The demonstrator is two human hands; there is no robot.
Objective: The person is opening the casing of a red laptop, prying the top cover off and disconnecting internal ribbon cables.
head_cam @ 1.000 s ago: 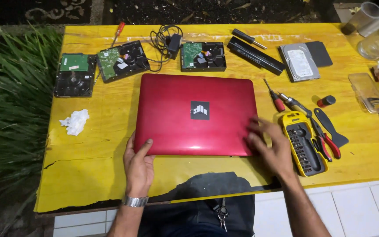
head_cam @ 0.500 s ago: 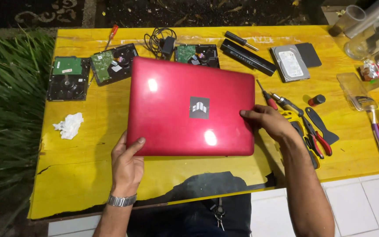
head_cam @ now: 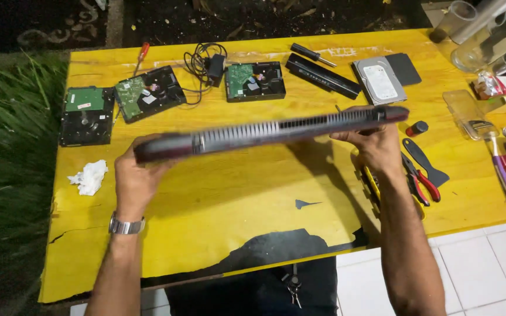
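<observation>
A closed red laptop (head_cam: 270, 132) is held up off the yellow table (head_cam: 235, 199), turned on edge so that its vented rear side faces me. My left hand (head_cam: 134, 178) grips its left end from below. My right hand (head_cam: 375, 146) holds the right end. The laptop hides part of the table behind it and blurs slightly.
Three bare hard drives (head_cam: 85, 114), (head_cam: 149, 92), (head_cam: 255, 81) lie along the far edge with a black charger and cable (head_cam: 209, 61). A black battery bar (head_cam: 322, 75), silver drive (head_cam: 380, 81), red pliers (head_cam: 421, 180), screwdrivers, plastic tools and a crumpled tissue (head_cam: 89, 177) surround the middle.
The laptop lay flat on the table a second ago. Both hands have lifted it and tipped it up on edge, lid side turned away from me.
</observation>
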